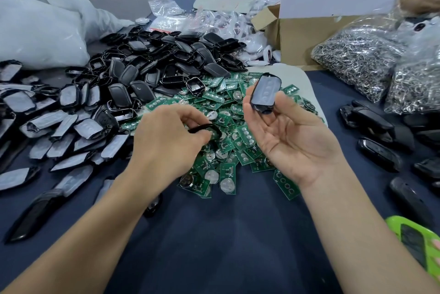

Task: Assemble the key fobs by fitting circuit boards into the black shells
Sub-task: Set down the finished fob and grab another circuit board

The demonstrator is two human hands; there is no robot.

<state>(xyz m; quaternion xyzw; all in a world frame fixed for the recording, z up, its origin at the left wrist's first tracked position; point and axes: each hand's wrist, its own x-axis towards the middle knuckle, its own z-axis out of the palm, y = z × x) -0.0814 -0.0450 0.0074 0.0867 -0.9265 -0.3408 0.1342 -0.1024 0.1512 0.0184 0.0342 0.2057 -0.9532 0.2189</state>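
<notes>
Right hand is palm-up and raised over the table, pinching a black shell at its lower end between thumb and fingertips. The shell's hollow grey-lined side is tilted toward the camera, probably so the cavity can be checked and stays open for a board. Left hand is knuckles-up and low over the circuit board pile, fingers curled round a second black piece. Only its curved rim shows, so can't tell if a board is also caught under the fingertips. It likely hovers there to pick the next board without putting the piece down. The boards lie loose, dead centre, nearest to both hands. Empty shell heap sits just behind them, lined shell halves spread to the left, so parts feed in from left and back. Closed-looking fobs lie well apart on the right, looks like the done side. Key ring bags and a cardboard box are at back right, a green tray at the near right edge. Board not yet seated in the held shell.
</notes>
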